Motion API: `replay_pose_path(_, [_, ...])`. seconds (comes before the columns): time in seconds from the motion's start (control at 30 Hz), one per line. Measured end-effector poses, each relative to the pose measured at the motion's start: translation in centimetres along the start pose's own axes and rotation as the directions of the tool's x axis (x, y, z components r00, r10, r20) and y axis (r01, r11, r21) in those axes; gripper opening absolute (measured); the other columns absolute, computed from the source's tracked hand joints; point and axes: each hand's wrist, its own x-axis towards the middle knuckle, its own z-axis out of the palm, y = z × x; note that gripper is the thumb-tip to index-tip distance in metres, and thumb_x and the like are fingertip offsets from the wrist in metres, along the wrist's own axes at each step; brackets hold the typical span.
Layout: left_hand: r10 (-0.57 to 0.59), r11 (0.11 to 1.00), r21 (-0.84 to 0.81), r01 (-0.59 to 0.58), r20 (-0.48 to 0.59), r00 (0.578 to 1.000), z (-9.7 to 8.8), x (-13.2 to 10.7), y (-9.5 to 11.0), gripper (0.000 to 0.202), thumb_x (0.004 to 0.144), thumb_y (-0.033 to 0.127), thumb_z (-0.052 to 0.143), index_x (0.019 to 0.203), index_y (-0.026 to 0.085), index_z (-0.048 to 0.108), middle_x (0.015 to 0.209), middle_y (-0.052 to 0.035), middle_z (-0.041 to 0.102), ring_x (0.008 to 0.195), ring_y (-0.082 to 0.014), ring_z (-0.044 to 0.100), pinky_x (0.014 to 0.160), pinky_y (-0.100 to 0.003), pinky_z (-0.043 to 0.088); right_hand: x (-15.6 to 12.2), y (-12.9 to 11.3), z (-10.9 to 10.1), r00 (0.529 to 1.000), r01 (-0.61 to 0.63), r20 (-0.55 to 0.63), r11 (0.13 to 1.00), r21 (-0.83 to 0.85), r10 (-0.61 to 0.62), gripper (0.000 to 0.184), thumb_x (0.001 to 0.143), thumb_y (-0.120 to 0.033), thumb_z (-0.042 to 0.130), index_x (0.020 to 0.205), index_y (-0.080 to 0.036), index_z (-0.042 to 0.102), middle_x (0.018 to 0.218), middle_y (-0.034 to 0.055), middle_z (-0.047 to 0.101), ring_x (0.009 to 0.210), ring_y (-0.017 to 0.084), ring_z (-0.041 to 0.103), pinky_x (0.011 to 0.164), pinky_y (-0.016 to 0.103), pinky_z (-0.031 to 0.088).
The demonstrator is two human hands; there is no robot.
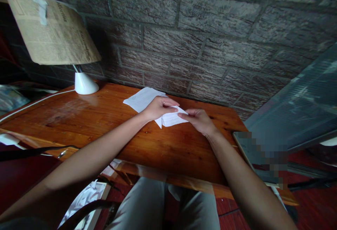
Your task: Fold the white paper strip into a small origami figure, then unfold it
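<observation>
A folded white sheet of paper (172, 118) is held between my two hands, low over the desk. My left hand (159, 107), with a ring on one finger, grips its upper left part with the thumb on top. At the right corner, my right hand (199, 119) pinches the paper between thumb and fingers. A stack of white papers with faint lines (140, 98) lies on the desk behind and left of my left hand, which hides part of it.
The wooden desk (147, 149) stands against a dark brick wall (163, 47). At its left is a lamp with a newsprint shade (55, 33) and a white cord. A flat dark device (250, 152), partly pixelated, lies at the right edge.
</observation>
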Motion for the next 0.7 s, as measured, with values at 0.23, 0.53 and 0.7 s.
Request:
replay_pose_path(0.23, [0.009, 1.0, -0.019, -0.01, -0.053, 0.999, 0.5, -0.1, 0.2, 0.03, 0.063, 0.029, 0.086, 0.088, 0.015, 0.077, 0.087, -0.007, 0.079, 0.077, -0.0182, 0.072, 0.071, -0.029, 0.055, 0.0, -0.2, 0.1, 1.0, -0.002, -0.011, 1.0, 0.01, 0.002, 0.037, 0.066, -0.051, 0.08, 0.077, -0.016, 0.076, 0.078, 0.0019, 0.073, 0.068, 0.015, 0.06, 0.068, 0.028, 0.045])
replay_pose_path(0.53, [0.004, 0.998, -0.058, -0.008, -0.077, 0.997, 0.6, 0.0, 0.0, 0.034, 0.059, 0.035, 0.088, 0.084, 0.014, 0.078, 0.087, -0.0079, 0.079, 0.078, -0.0199, 0.072, 0.074, -0.032, 0.056, -0.2, -0.5, 0.1, 1.0, 0.029, 0.012, 1.0, -0.01, -0.029, 0.035, 0.069, -0.051, 0.078, 0.077, -0.016, 0.076, 0.079, 0.0019, 0.074, 0.07, 0.016, 0.062, 0.07, 0.028, 0.047])
replay_pose_path(0.7, [-0.013, 0.998, -0.07, 0.006, -0.089, 0.996, 0.3, 0.0, 0.4, 0.036, 0.06, 0.036, 0.088, 0.086, 0.014, 0.077, 0.088, -0.0085, 0.079, 0.079, -0.0205, 0.072, 0.074, -0.033, 0.056, -0.4, -1.5, -0.7, 0.996, 0.084, 0.036, 0.996, 0.037, -0.085, 0.033, 0.071, -0.048, 0.078, 0.091, -0.021, 0.08, 0.093, 0.0031, 0.078, 0.084, 0.02, 0.067, 0.086, 0.034, 0.05])
